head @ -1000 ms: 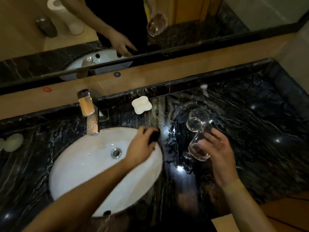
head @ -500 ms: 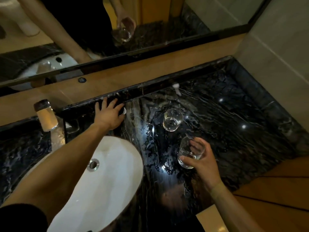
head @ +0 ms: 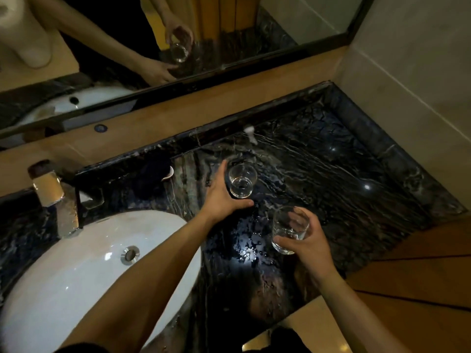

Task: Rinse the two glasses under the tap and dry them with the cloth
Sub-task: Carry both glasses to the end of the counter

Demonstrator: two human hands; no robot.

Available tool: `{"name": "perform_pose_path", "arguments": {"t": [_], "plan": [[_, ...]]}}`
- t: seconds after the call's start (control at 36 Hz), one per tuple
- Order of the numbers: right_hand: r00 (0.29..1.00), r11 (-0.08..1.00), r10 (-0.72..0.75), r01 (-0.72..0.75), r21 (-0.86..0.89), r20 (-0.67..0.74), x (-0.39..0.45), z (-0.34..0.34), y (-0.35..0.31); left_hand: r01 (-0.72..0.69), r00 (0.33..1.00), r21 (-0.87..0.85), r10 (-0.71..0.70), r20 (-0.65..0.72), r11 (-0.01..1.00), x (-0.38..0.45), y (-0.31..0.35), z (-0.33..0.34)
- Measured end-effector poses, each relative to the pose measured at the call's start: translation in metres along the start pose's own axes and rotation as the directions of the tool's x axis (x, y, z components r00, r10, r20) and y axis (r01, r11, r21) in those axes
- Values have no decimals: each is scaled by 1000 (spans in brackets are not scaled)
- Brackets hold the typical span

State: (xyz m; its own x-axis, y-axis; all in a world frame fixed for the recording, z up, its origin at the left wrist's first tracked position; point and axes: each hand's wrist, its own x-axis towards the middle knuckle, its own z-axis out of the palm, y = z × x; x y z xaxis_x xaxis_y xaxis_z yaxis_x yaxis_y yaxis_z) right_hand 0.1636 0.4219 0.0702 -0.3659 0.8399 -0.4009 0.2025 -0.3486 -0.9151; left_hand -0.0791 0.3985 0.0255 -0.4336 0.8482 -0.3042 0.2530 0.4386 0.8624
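a: we stand at a dark marble surface (head: 318,174) under a mirror (head: 229,34), with a white basin (head: 63,276) and a tap (head: 51,192) off to our left.

b: where are the two glasses?

a: the standing glass (head: 241,181) is upright on the surface, right of the basin. the lifted glass (head: 289,229) is in our right hand (head: 309,244), held above the surface, nearer us, mouth tilted up and away.

b: and the grip on each?

a: our right hand grips the lifted glass, fingers wrapped behind it and thumb across the near side. our left hand (head: 221,194) is spread, fingers straight along the standing glass's left side and thumb stretched below its base. it cups the glass but hasn't closed on it.

b: so what does the next move turn on?

a: the standing glass sits just right of our left palm, its axis vertical, so the left hand is nearer and, we judge, only needs to close round it. the tap lies well to the left of both.

b: what changed?

a: half a second ago our left hand was back by the wall near the white dish (head: 168,174); it has come across to the standing glass. the right hand's hold is unchanged.
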Motion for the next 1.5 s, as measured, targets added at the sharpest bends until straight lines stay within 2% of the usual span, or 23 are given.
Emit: {"name": "perform_pose_path", "arguments": {"t": [0.19,0.33,0.47,0.64,0.81,0.92,1.11,1.5], "plan": [[999,1000,-18,19,-19,37,-6,-33,-6,51,982,-45,-58,-180,998,8,13,31],[998,999,-33,34,-30,51,-16,-59,-6,106,943,-115,-136,-304,988,12,18,46],[996,999,-31,34,-25,89,-24,-84,-2,97,903,-122,-139,-407,988,-1,20,57],[986,997,-54,61,-42,159,-35,-105,-2,38,879,-224,-139,-457,974,-56,29,73],[952,991,-85,112,-76,294,-45,-117,0,-11,874,-255,-115,-473,967,-137,36,92],[908,979,-117,173,-107,402,-54,-120,0,-16,864,-280,-128,-486,960,-200,44,105],[786,933,-141,310,-185,602,-80,-107,-5,-26,785,-387,-221,-579,922,-300,41,128],[505,867,-29,442,-230,862,-163,-34,30,-10,530,-451,-378,-759,893,-462,-10,143]]}}
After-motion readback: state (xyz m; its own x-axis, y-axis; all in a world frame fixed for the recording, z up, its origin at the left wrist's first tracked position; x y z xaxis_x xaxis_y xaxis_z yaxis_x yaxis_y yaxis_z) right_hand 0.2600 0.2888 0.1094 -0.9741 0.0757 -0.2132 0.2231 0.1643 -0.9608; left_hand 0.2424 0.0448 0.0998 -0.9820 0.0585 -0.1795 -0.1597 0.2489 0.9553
